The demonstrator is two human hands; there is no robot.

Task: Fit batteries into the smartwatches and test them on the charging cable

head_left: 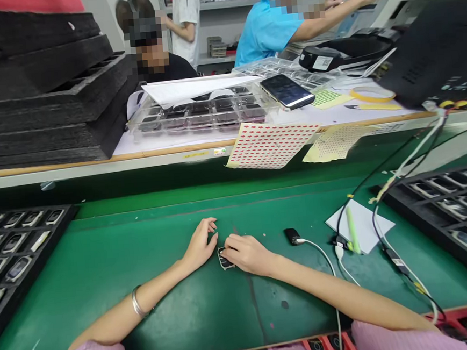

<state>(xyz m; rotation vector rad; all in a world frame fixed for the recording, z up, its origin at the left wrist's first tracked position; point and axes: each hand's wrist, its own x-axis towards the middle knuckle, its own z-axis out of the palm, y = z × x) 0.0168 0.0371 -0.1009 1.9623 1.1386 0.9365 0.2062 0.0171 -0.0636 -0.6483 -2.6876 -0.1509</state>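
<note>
A small square smartwatch body (225, 260) with a dark face and a light metal rim lies on the green work mat, in the middle of the bench. My right hand (248, 253) is closed over its right side, fingers bent and thumb side down against it; the fingertips are partly hidden. To the left of the watch body, my left hand (200, 244) rests with its fingers loosely apart, holding nothing. Its thumb is close to the watch body's upper left edge.
Black foam trays of watch bodies sit at left (15, 243) and right (454, 206). A black charger (292, 236) with a white cable, a green pen (352, 230) on white paper and hanging cables lie rightward. The shelf (166, 148) holds a phone (287, 91). Co-workers are behind.
</note>
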